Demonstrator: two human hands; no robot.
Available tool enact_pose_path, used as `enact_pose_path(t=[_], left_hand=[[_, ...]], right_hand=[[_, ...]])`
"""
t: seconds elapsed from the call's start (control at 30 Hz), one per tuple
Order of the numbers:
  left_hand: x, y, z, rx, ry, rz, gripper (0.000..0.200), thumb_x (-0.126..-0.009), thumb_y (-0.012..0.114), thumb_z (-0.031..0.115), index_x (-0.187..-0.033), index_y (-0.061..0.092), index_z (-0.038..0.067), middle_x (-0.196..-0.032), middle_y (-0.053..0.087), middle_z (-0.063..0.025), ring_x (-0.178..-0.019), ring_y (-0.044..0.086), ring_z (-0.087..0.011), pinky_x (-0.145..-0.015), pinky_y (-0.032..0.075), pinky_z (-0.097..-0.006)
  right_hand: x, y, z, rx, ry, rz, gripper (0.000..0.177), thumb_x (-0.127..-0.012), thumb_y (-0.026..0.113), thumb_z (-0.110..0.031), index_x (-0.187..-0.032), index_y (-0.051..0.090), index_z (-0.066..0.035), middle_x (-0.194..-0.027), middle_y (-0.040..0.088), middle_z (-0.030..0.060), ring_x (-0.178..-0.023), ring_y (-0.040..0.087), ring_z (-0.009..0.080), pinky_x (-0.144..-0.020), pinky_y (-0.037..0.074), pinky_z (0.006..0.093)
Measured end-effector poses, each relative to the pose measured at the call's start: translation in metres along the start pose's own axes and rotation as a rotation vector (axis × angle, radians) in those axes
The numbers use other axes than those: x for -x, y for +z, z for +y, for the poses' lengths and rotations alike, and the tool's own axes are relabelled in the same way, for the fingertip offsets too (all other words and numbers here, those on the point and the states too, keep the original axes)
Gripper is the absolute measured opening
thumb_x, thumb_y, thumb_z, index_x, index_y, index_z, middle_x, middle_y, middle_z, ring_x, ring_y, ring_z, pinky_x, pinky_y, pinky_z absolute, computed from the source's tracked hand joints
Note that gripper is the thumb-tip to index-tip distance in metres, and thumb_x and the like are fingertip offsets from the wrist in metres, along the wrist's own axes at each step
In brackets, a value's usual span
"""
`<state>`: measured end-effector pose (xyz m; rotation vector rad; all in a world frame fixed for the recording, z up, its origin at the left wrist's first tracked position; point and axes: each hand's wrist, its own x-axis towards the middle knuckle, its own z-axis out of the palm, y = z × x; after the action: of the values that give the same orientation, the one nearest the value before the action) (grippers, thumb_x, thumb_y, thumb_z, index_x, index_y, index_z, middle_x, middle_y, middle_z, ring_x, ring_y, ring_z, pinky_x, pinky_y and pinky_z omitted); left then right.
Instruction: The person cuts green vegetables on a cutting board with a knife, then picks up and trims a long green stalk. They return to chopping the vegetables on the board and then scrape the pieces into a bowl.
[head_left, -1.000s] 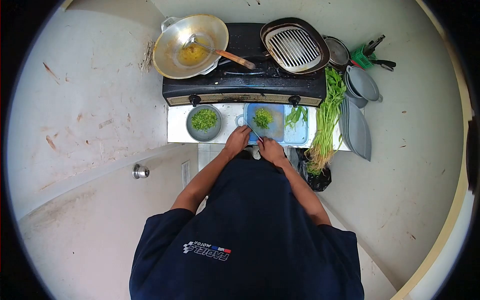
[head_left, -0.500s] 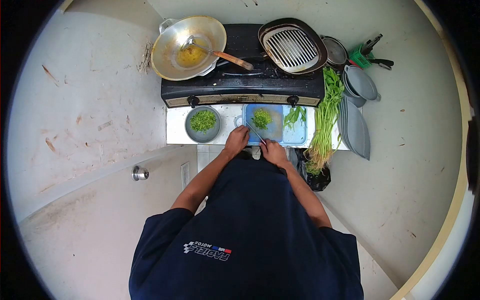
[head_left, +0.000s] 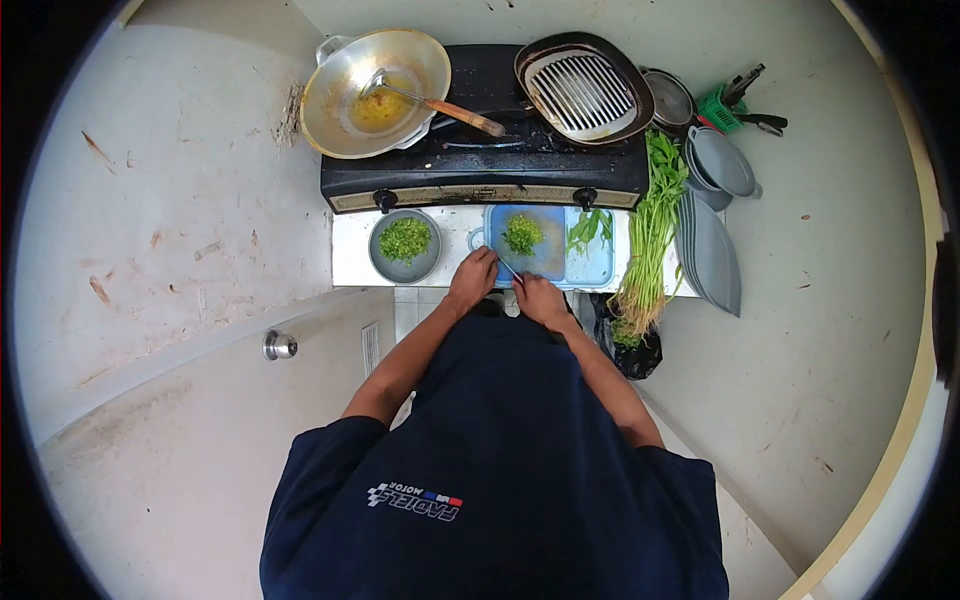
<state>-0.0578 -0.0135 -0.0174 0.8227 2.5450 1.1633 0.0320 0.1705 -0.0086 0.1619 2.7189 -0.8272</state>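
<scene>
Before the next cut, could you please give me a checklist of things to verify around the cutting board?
1. Knife gripped in right hand: ok.
2. Left hand clear of the blade: cannot tell, they are very close.
3. Blue cutting board lying flat on the counter: ok.
4. Chopped greens heaped on the board, off its edges: ok.
5. Bowl left of the board has room: ok.

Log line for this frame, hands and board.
left hand: at cutting board edge | right hand: grips knife | chopped greens: piled on board | bowl: beside board
</scene>
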Motion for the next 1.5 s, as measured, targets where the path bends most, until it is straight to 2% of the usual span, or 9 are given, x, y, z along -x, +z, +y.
enact_pose_path(t=[0.2,0.3,0.53,0.73,0.8,0.9,1.3,1.5], left_hand=[[0.0,-0.001,0.001,0.021,-0.02,0.035,0.01,-0.09,0.063,0.003,-0.099,0.064,-0.001,-0.095,0.061,-0.0199,-0.09,0.064,-0.0426,-0.082,0.055,-0.0493],[0.001,-0.002,0.001,0.039,-0.05,0.034,0.01,-0.091,0.063,0.004,-0.099,0.064,0.0,-0.094,0.061,-0.0199,-0.09,0.064,-0.0429,-0.082,0.054,-0.0496],[0.001,0.001,-0.001,0.089,-0.062,0.1,0.01,-0.092,0.063,0.005,-0.1,0.065,-0.001,-0.095,0.063,-0.0205,-0.091,0.065,-0.0427,-0.082,0.054,-0.0495],[0.001,0.002,-0.005,0.051,-0.115,0.043,0.014,-0.091,0.067,0.007,-0.102,0.067,-0.001,-0.095,0.065,-0.0196,-0.092,0.066,-0.0419,-0.082,0.054,-0.0486],[0.001,0.0,-0.003,0.042,-0.071,0.066,0.011,-0.092,0.064,0.005,-0.099,0.067,-0.002,-0.094,0.064,-0.0206,-0.088,0.066,-0.0425,-0.079,0.055,-0.0488],[0.003,-0.002,0.002,0.049,-0.064,0.063,0.01,-0.093,0.063,0.005,-0.098,0.067,-0.002,-0.093,0.063,-0.0207,-0.086,0.065,-0.0428,-0.078,0.055,-0.0489],[0.002,-0.005,0.001,0.061,-0.053,0.052,0.009,-0.094,0.061,0.004,-0.098,0.067,-0.001,-0.093,0.061,-0.0198,-0.086,0.064,-0.0428,-0.079,0.054,-0.0492],[-0.006,-0.003,0.003,0.056,-0.091,0.028,0.008,-0.092,0.063,0.004,-0.098,0.066,-0.001,-0.096,0.062,-0.0194,-0.089,0.065,-0.0428,-0.081,0.054,-0.0494]], right_hand=[[0.005,-0.005,0.006,-0.024,-0.007,-0.033,0.04,-0.103,0.056,-0.036,-0.105,0.064,0.002,-0.084,0.07,0.0303,-0.079,0.07,0.0497,-0.071,0.056,0.0566],[0.011,-0.01,0.008,-0.005,0.054,-0.068,0.04,-0.103,0.057,-0.037,-0.104,0.065,0.002,-0.083,0.07,0.03,-0.079,0.07,0.0493,-0.07,0.056,0.0559],[0.01,-0.008,0.01,-0.037,-0.023,-0.035,0.039,-0.103,0.057,-0.037,-0.104,0.064,0.002,-0.081,0.07,0.0287,-0.076,0.069,0.0494,-0.069,0.056,0.056],[0.01,-0.013,0.003,-0.045,-0.008,-0.075,0.039,-0.103,0.056,-0.037,-0.104,0.063,0.002,-0.084,0.07,0.0295,-0.078,0.069,0.0499,-0.071,0.056,0.0568],[0.009,-0.012,0.002,-0.034,0.011,-0.101,0.039,-0.104,0.056,-0.037,-0.104,0.063,0.002,-0.085,0.07,0.0295,-0.08,0.069,0.0501,-0.072,0.056,0.0569],[0.002,0.003,0.002,0.014,-0.02,-0.023,0.039,-0.104,0.055,-0.037,-0.105,0.064,0.002,-0.083,0.07,0.0293,-0.079,0.069,0.0504,-0.071,0.056,0.0573],[0.011,-0.008,0.013,-0.027,0.041,-0.03,0.038,-0.102,0.058,-0.037,-0.1,0.065,0.001,-0.082,0.07,0.0292,-0.077,0.07,0.0488,-0.071,0.056,0.0568],[0.008,-0.004,0.015,-0.096,-0.011,-0.019,0.039,-0.102,0.058,-0.037,-0.1,0.065,0.001,-0.085,0.07,0.0301,-0.081,0.069,0.0497,-0.073,0.055,0.0574]])
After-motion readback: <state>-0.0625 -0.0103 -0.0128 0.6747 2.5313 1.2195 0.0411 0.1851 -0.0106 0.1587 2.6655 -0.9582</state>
